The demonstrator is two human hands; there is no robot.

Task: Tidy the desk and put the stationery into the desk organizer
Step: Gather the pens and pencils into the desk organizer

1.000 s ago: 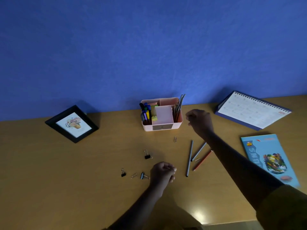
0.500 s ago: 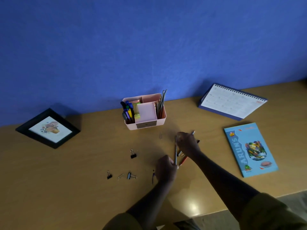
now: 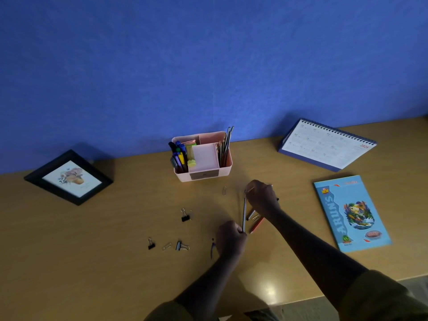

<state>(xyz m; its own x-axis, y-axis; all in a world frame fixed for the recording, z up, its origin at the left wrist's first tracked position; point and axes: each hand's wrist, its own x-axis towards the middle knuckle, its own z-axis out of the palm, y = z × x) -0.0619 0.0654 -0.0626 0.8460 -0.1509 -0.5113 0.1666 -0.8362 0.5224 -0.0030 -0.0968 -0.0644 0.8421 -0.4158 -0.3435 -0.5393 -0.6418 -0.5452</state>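
Stationery lay loose on the brown wooden desk (image 3: 92,262), in front of the pink plastic desk organizer (image 3: 225,174) that stood by the blue wall. The organizer held coloured pens (image 3: 178,156) in its left compartment and upright pencils (image 3: 225,147) in its right.

The left hand (image 3: 230,237) was closed in a fist round the near end of a slim grey pencil (image 3: 244,212). The right hand (image 3: 261,198) had its fingers curled, pinching the far end of the same grey pencil; whether it held anything more could not be told. A second grey pencil (image 3: 251,214) and a red pencil (image 3: 257,225) lay on the desk under the right wrist.

Three black binder clips (image 3: 185,216) and a wire paper clip (image 3: 166,246) lay left of the hands, a second paper clip (image 3: 224,190) nearer the organizer. A small blue item (image 3: 212,249), too dim to identify, lay just beside the left hand.

A black picture frame (image 3: 69,178) lay at far left, a spiral desk calendar (image 3: 324,144) and a blue softcover book (image 3: 349,212) at right.
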